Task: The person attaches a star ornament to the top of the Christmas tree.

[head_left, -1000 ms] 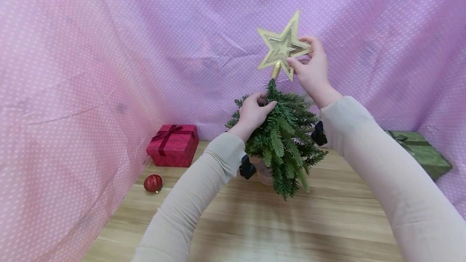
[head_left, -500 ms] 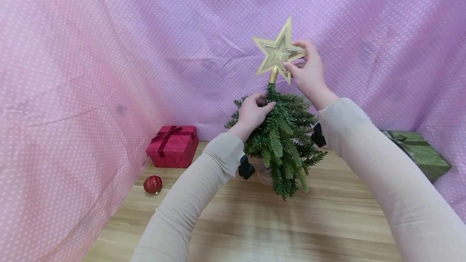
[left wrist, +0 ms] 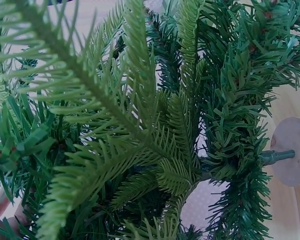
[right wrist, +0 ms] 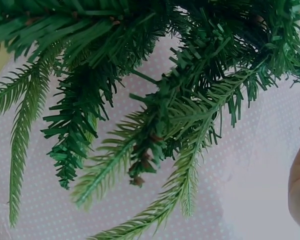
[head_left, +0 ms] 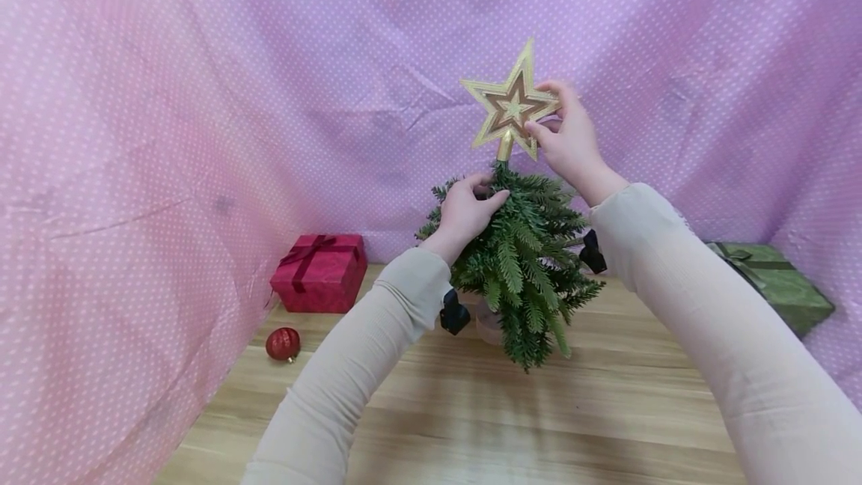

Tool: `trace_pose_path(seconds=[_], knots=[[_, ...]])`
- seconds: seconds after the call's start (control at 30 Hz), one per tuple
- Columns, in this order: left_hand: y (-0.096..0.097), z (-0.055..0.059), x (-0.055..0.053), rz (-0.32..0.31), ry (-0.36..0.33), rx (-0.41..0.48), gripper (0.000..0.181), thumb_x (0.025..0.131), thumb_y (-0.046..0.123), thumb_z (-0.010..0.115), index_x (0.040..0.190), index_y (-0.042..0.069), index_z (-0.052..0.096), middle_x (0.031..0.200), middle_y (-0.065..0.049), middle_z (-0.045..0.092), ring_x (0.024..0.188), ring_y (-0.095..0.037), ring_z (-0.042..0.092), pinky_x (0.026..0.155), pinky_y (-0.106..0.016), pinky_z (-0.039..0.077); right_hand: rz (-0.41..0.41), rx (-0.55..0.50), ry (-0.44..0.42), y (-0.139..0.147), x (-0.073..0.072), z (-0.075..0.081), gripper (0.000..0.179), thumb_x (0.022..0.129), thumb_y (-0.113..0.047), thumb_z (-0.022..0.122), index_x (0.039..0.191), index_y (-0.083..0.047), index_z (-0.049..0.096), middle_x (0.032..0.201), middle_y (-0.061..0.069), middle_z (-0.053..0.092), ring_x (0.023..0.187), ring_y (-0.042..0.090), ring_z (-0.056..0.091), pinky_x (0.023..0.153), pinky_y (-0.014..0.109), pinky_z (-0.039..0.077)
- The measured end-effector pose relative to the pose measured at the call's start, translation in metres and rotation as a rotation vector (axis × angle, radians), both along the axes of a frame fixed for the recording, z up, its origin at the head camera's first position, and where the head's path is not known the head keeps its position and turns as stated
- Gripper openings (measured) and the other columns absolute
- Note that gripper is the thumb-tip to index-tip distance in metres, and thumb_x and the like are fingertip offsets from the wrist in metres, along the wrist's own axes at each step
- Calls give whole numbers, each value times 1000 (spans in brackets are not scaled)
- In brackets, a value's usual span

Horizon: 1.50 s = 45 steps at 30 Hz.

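A gold star tree topper (head_left: 514, 108) stands over the tip of a small artificial Christmas tree (head_left: 532, 253). Its tubular socket (head_left: 505, 147) sits on the top sprig. My right hand (head_left: 572, 137) pinches the star by its right points, thumb in front and fingers behind. Just below the tip, my left hand (head_left: 468, 208) grips the upper part of the tree, its fingertips partly hidden among needles. Green branches (left wrist: 155, 135) fill the left wrist view, with the tree's round base (left wrist: 291, 152) at the right. In the right wrist view, branches (right wrist: 160, 115) cover most of the picture.
A red gift box (head_left: 319, 273) with a dark ribbon and a red bauble (head_left: 283, 344) lie on the wooden table (head_left: 539, 425) at left. A green gift box (head_left: 774, 283) is at right, partly behind my sleeve. Pink dotted cloth (head_left: 337, 96) hangs behind.
My right hand has brought the star down and slightly left, so its socket now sits lower on the tree's tip. The star has turned more upright. My left hand has barely moved.
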<state>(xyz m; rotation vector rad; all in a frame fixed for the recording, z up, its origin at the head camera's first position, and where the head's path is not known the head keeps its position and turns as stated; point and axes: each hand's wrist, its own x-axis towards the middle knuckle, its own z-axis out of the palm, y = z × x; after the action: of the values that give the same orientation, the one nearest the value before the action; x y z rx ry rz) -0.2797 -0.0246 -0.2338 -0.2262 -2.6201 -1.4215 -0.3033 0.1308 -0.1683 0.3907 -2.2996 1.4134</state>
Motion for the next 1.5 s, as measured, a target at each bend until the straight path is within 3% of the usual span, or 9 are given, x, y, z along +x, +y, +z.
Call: trace_pose_path(seconds=[0.33,0.67,0.93,1.2,1.5], knots=[[0,-1,-2,-8,10,18,44,91,37,63,131,21,57,121,-5,62,112,-22,57,92,-39,47,45,-5,-11,0,-3,0,51,96,3,45,141,-15,28,131,22,49,112,29,56,90,33,49],[1,-2,-1,-16,11,19,44,91,37,63,132,20,57,121,-5,62,112,-22,57,92,-39,48,27,148,18,0,-1,-1,52,97,1,44,143,-15,26,130,24,48,114,37,56,87,40,49],[0,-4,-2,-11,3,23,42,91,37,63,129,21,59,120,-5,62,111,-22,57,92,-40,47,60,246,10,-3,-2,-9,52,98,0,43,145,-17,26,128,22,47,116,39,55,81,46,48],[1,-2,-1,-20,-3,28,42,91,37,63,130,20,59,121,-6,61,111,-23,57,92,-40,48,43,228,32,-2,-2,-12,53,98,0,45,145,-16,28,125,22,48,114,39,57,80,45,48],[0,-3,-3,-25,-3,31,43,91,37,62,130,19,59,120,-6,61,111,-22,57,91,-39,48,35,277,64,-4,-4,-12,51,98,1,45,144,-18,31,120,21,53,111,38,59,78,44,49]])
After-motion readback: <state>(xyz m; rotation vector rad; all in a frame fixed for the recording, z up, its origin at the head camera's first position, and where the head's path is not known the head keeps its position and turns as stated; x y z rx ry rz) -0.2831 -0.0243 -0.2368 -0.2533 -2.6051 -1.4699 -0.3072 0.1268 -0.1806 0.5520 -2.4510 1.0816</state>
